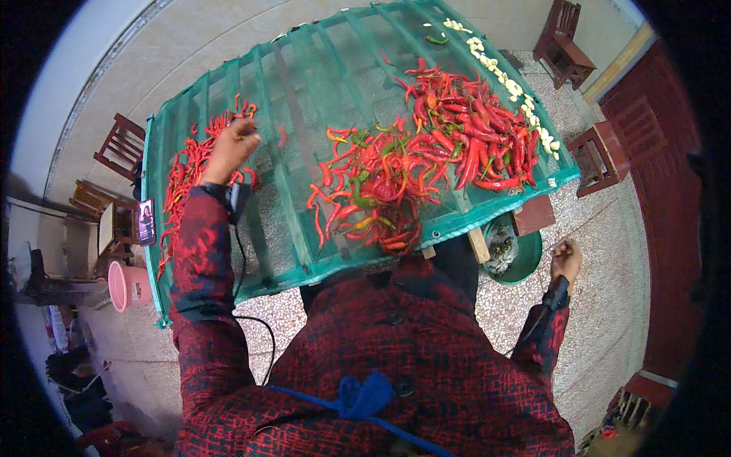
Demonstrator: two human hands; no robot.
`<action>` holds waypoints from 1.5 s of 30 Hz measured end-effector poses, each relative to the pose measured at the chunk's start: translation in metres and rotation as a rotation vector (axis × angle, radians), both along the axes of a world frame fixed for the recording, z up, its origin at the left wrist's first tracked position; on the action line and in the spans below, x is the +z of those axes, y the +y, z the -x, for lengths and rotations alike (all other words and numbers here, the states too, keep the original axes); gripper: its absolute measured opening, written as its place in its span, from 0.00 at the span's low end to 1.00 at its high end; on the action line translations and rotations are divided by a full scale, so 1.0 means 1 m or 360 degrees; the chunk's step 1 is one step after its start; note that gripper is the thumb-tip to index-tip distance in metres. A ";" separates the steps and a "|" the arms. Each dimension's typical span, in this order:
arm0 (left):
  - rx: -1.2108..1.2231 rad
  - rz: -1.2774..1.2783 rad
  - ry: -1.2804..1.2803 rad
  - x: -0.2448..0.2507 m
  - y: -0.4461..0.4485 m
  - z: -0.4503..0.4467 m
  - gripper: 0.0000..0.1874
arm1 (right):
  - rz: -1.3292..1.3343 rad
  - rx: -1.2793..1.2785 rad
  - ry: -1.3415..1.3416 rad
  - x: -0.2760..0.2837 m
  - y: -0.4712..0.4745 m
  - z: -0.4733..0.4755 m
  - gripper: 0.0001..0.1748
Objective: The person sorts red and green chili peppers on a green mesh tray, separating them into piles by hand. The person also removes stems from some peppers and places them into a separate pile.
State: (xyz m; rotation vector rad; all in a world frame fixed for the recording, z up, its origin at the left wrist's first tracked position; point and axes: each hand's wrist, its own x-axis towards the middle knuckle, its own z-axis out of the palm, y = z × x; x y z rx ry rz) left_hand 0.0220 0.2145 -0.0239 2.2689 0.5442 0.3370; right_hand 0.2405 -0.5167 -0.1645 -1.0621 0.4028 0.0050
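Note:
A green mesh net (285,188) covers a slatted table before me. My left hand (234,145) is over its left part, fingers bent, beside a strip of small red chili peppers (185,171); whether it holds anything is unclear. Larger red chilies (480,125) lie heaped at the right, next to a mixed pile of smaller red, orange and green ones (371,171) near the front edge. Peeled garlic cloves (511,85) line the right edge, and a green chili (437,40) lies at the far side. My right hand (565,260) hangs off the table's right side, fingers curled, its contents not clear.
A green tub (528,257) with scraps in a plastic bag stands under the front right edge. A phone (147,221) is at the left edge, above a pink bucket (131,285). Wooden chairs (121,147) stand around, and a black cable (273,337) hangs near my left arm.

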 end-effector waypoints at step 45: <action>-0.0746 -0.0490 -0.0039 0.010 -0.234 -0.040 0.17 | 0.0017 0.0919 -0.0840 0.140 0.262 -0.004 0.25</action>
